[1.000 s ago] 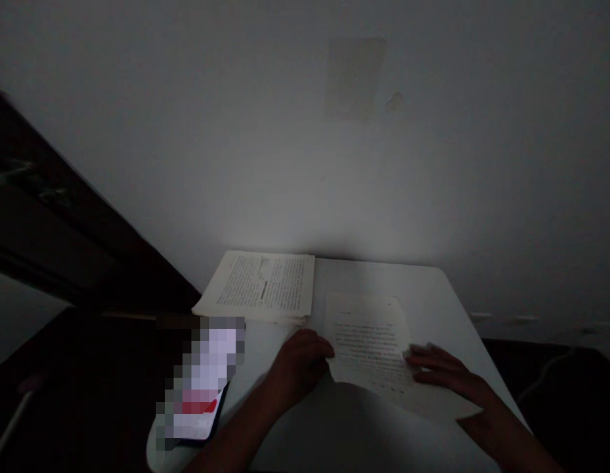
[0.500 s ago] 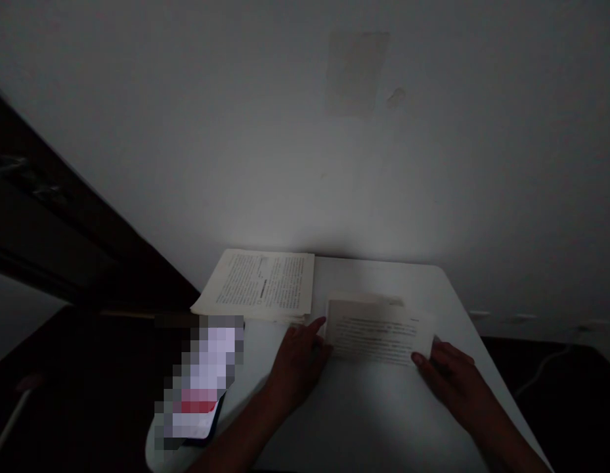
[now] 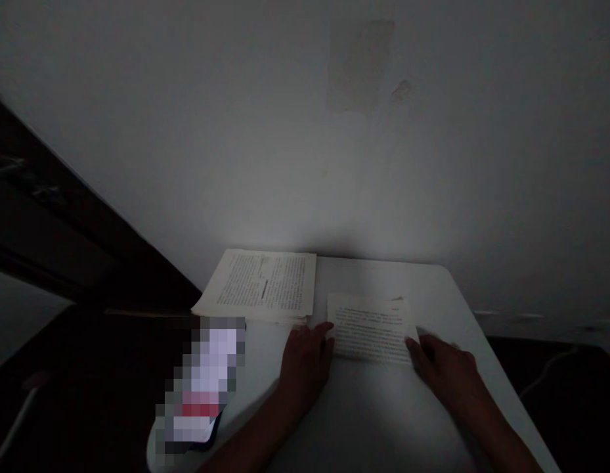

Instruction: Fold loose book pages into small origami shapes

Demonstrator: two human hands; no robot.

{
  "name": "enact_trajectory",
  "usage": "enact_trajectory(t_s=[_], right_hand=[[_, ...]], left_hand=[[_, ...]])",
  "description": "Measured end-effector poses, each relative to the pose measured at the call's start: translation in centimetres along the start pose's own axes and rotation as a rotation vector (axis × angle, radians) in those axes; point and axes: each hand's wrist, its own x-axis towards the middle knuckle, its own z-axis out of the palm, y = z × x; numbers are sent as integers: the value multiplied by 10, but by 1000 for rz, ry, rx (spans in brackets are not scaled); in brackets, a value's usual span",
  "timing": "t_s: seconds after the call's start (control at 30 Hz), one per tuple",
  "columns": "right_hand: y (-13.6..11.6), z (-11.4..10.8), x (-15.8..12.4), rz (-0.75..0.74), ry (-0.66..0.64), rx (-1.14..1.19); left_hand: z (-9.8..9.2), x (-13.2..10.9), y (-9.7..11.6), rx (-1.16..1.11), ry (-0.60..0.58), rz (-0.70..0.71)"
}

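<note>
A small printed sheet of paper [image 3: 371,332], apparently folded, lies near the middle of the white table, with a thin corner of another layer poking out behind its top edge. My left hand [image 3: 307,358] holds the paper's left edge between index finger and thumb. At the opposite edge, my right hand [image 3: 442,361] pinches the lower right corner, thumb on top and the other fingers curled beside and partly under it. Beyond my left hand rests a stack of printed pages [image 3: 260,282].
A phone [image 3: 203,381] with a lit, blurred screen lies at the table's left side. The white table [image 3: 373,420] stands against a grey wall [image 3: 265,131] with a stained patch. A dark door [image 3: 63,203] is at left, and a cable [image 3: 545,371] hangs at right.
My right hand has shifted left along with the paper's right edge. The blank strip at the paper's upper left has given way to printed lines. My left hand has moved slightly.
</note>
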Motion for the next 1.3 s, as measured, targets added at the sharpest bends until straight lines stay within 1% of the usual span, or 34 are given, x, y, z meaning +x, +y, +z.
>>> enact_trajectory(t_s=[0.03,0.1,0.27,0.37,0.57,0.77,1.03,1.3], right_hand=[[-2,-1,1,15,-59,-5],[-5,-4,3,25,-127,-8],[-7,-6,5,75,-169,-15],[-8,-6,6,110,-165,-19],[-9,-7,8,143,-144,4],[-9,-8,11,165,-150,13],[-10,-8,12,169,-149,0],[-12,-9,12,176,-160,-10]], left_hand=[[1,0,0,19,2,8],[2,0,0,38,-4,28],[1,1,0,86,-3,69],[3,1,1,133,-6,76],[5,2,5,255,-67,66],[8,1,5,275,-47,81],[5,2,9,330,-59,89],[8,1,7,371,-59,103]])
